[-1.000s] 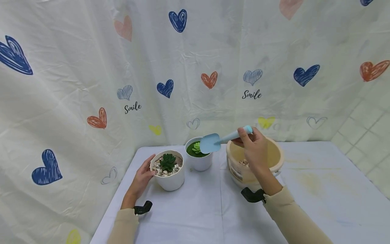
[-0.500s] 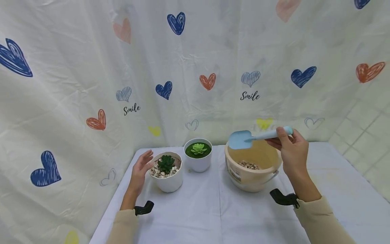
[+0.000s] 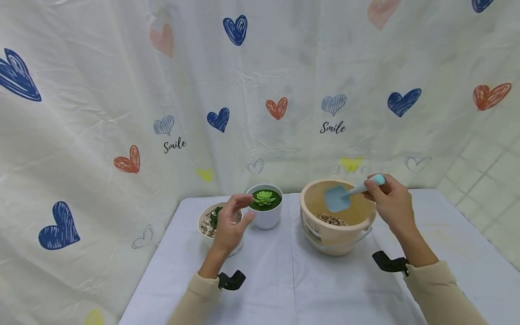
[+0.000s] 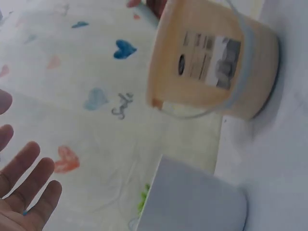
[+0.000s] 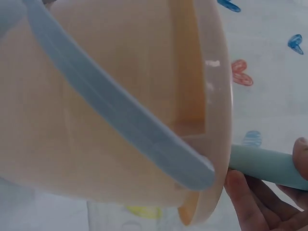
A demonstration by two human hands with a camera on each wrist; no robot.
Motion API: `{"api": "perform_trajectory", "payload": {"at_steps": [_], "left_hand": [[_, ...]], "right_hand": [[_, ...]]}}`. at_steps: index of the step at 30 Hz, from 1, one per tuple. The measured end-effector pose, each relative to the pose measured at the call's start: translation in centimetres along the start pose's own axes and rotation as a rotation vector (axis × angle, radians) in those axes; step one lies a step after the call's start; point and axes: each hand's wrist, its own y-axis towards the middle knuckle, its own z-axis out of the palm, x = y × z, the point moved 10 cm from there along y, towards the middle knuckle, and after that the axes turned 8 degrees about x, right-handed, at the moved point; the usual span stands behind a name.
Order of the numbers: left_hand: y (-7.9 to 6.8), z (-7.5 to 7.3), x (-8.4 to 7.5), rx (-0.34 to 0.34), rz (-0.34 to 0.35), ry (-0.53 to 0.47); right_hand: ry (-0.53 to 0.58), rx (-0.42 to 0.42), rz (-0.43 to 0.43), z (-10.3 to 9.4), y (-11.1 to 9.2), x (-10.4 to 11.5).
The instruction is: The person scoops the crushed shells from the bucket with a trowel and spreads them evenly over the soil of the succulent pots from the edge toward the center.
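From the head, the right hand (image 3: 392,203) pinches the handle of a light blue hand trowel (image 3: 337,198) between thumb and fingers, its blade tilted down inside the mouth of a cream plastic bucket (image 3: 339,237). Brown pebbles (image 3: 331,220) cover part of the bucket's bottom. The left hand (image 3: 232,223) holds nothing, its fingers loosely bent and the thumb apart from them; it blocks part of a white pot (image 3: 206,240) with stones and a dark green succulent. Just beside that stands a smaller white planter (image 3: 266,220) with a bright green succulent (image 3: 264,197). Pots and bucket stand on a white-covered counter (image 3: 260,289), before a curtain (image 3: 292,58) printed with hearts and "Smile".

From the left wrist, the left hand's fingers are spread at the frame edge. The bucket shows a printed label (image 4: 209,60) and a pale blue-grey carrying handle (image 4: 243,67) hanging along its side.

From the right wrist, the bucket's wall fills much of the view, and the trowel's handle juts out past its rim, held by thumb and fingers; the blade is hidden.
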Motion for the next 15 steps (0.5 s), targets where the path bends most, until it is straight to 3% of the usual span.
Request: {"api": "perform_trajectory", "payload": {"at_steps": [3, 8, 15], "left_hand": [[0.7, 4.1, 0.9, 0.08, -0.046, -0.051], [1.0, 10.1, 3.8, 0.198, -0.206, -0.126], [1.8, 15.0, 6.7, 0.238, -0.336, -0.204]], "right_hand": [[-0.145, 0.011, -0.005, 0.3, 0.0, 0.1], [-0.293, 0.043, -0.039, 1.3, 0.1, 0.4], [-0.365, 0.121, -0.013, 3.1, 0.8, 0.0]]}}
